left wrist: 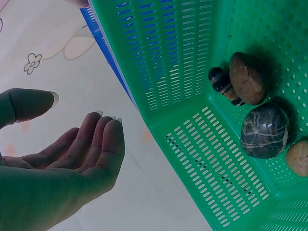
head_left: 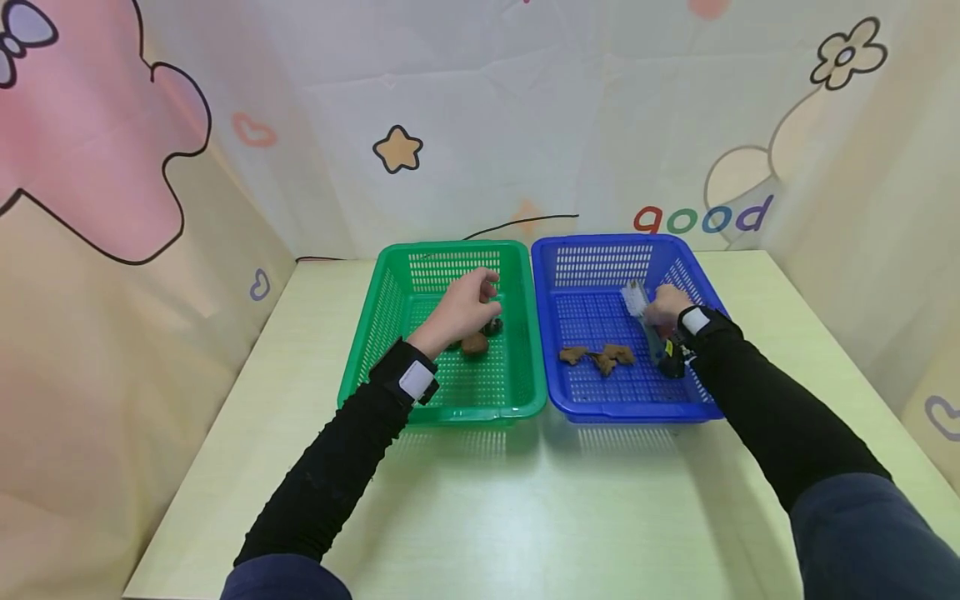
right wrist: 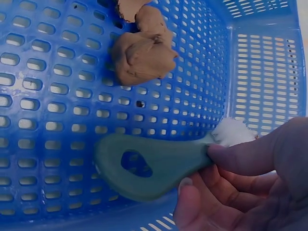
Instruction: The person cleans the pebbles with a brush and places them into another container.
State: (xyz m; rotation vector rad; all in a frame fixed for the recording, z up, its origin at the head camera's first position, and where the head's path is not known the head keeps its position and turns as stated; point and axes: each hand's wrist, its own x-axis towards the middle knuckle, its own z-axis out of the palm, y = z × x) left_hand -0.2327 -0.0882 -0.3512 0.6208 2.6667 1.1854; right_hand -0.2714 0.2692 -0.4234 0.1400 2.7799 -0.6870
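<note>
My right hand (head_left: 666, 307) is inside the blue basket (head_left: 626, 411). It pinches a brush by its green handle (right wrist: 149, 166), between thumb and fingers, near the white bristles (right wrist: 233, 132). The wide handle end, with a hole through it, points away from the palm. Over the green basket (head_left: 465, 412) hovers my left hand (head_left: 467, 307), fingers loosely bent and nothing between them and the thumb. Below it lie several smooth stones: a reddish-brown stone (left wrist: 248, 78), a dark veined stone (left wrist: 264, 130), a tan stone (left wrist: 298, 159) and a small banded dark piece (left wrist: 221, 82).
Brown clay-like lumps (head_left: 600, 358) lie on the blue basket's floor, left of the brush. Both baskets stand side by side on a pale table (head_left: 480, 517). A printed curtain (head_left: 480, 150) hangs behind and at both sides.
</note>
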